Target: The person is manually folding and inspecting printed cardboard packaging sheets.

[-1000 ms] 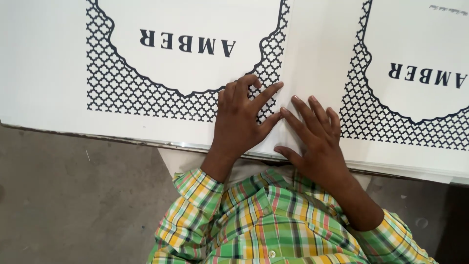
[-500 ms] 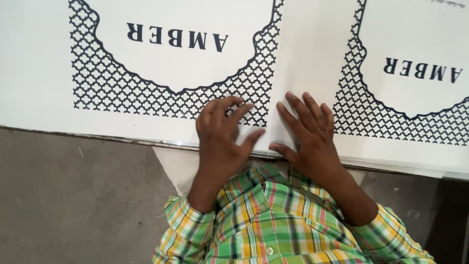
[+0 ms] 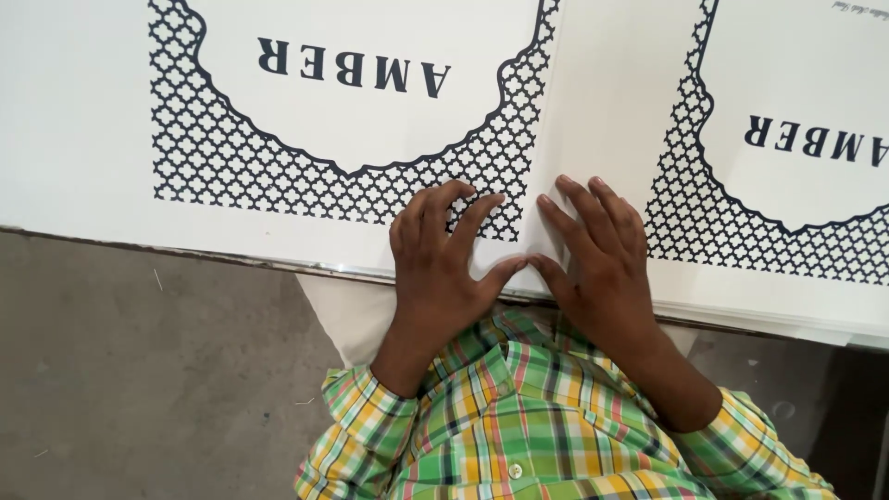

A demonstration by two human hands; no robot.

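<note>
Both hands are lying flat near the front edge of the surface (image 3: pixel 278 264), pressing on a white printed sheet (image 3: pixel 83 120) rather than gripping it. The left hand (image 3: pixel 440 264) is spreading its fingers over the black lattice pattern (image 3: pixel 241 157), palm down, probably to keep the paper from sliding. The right hand (image 3: pixel 597 255) is resting just beside it, fingers fanned and open, along the seam where a second patterned sheet (image 3: pixel 787 268) is lying alongside. Neither hand is closing around anything. A checked sleeve (image 3: pixel 370 426) is showing below.
</note>
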